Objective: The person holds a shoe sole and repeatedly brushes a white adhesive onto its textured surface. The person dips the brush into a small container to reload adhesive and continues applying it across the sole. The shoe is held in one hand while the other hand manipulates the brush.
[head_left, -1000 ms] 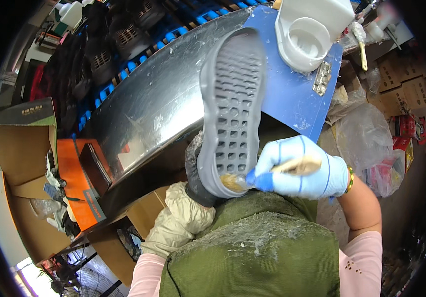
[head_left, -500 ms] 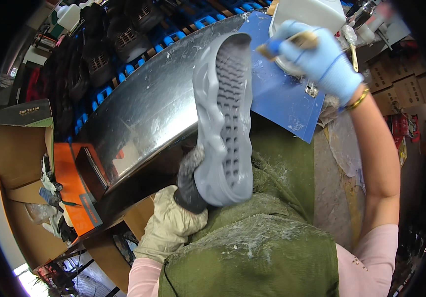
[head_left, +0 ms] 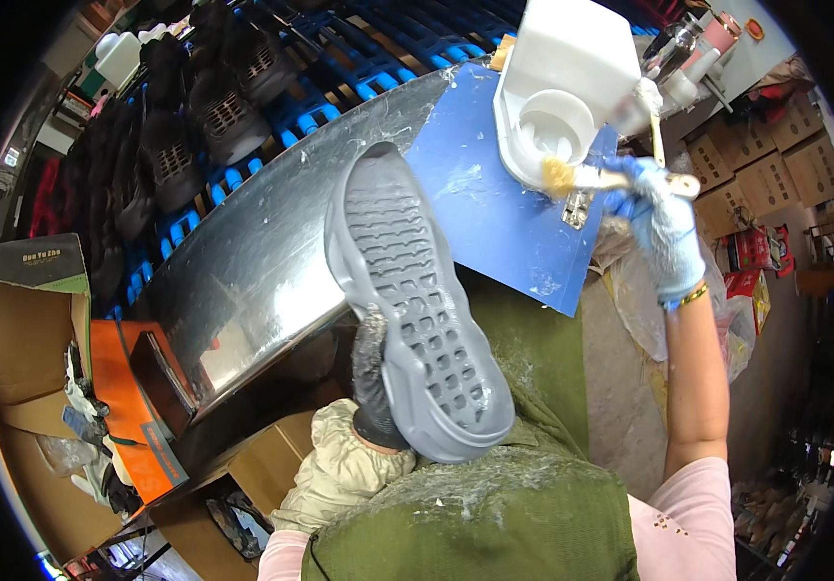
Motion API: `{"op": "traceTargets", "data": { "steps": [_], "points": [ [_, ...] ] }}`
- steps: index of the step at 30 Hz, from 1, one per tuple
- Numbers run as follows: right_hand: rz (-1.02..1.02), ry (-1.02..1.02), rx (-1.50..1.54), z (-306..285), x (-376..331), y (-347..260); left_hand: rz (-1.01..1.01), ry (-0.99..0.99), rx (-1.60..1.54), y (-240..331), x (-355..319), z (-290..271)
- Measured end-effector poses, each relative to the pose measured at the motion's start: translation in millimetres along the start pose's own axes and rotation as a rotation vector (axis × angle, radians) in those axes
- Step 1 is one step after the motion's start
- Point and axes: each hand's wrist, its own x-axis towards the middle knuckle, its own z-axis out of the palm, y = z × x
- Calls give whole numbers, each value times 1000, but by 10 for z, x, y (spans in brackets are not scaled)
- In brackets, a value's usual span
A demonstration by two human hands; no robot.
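Note:
A grey shoe sole (head_left: 426, 320) with a raised rim and rows of square hollows inside is tilted in front of me. My left hand (head_left: 373, 373), in a dark glove, grips its left edge; some fingers are hidden behind the sole. In a light blue glove, my right hand (head_left: 664, 223) is closed on the wooden handle of a brush (head_left: 591, 179). The brush's yellowish bristles are beside the lower rim of a white cup (head_left: 564, 121), which sits in a white plastic container (head_left: 576, 44). Whether bristles and cup touch, I cannot tell.
Under the container lies a blue board (head_left: 470, 165) with a metal clip, on a shiny metal table (head_left: 272, 252). Black shoe uppers (head_left: 218, 116) stand on blue racks behind. Open cardboard boxes (head_left: 20, 339) are at left, stacked cartons (head_left: 770, 179) at right. A green apron (head_left: 494, 523) covers my lap.
The sole has swung from nearly upright to leaning, its top end now farther left and lower. My right hand has turned with the brush, bringing its bristles to the cup, which now shows.

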Motion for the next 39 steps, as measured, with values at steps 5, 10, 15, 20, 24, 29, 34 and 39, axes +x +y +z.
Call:
{"op": "traceTargets", "data": {
  "steps": [5, 10, 15, 20, 24, 29, 34, 39],
  "points": [
    [-64, -247, -134, 1237, -244, -51, -141, -51, -262, -153, -102, -580],
    [-781, -440, -939, 1481, -313, 243, 37, 103, 79, -287, -84, -23],
    [-158, -605, -504, 1171, -740, -165, -2, 248, 260, -198, -86, -12],
    [32, -254, -409, 1404, 58, 54, -54, 349, 308, -207, -101, 49],
    [-695, -366, -628, 1641, -24, 38, 93, -42, 39, -24, -115, -79],
    [-804, -421, -1100, 1647, 64, 221, 163, 57, 77, 229, -320, -99],
    [-802, -577, -1026, 1669, 174, 276, 170, 136, 138, 378, -426, 59],
    [-538, -519, -832, 1658, 298, -40, 159, 165, 177, 500, -444, 77]
  ]
}}
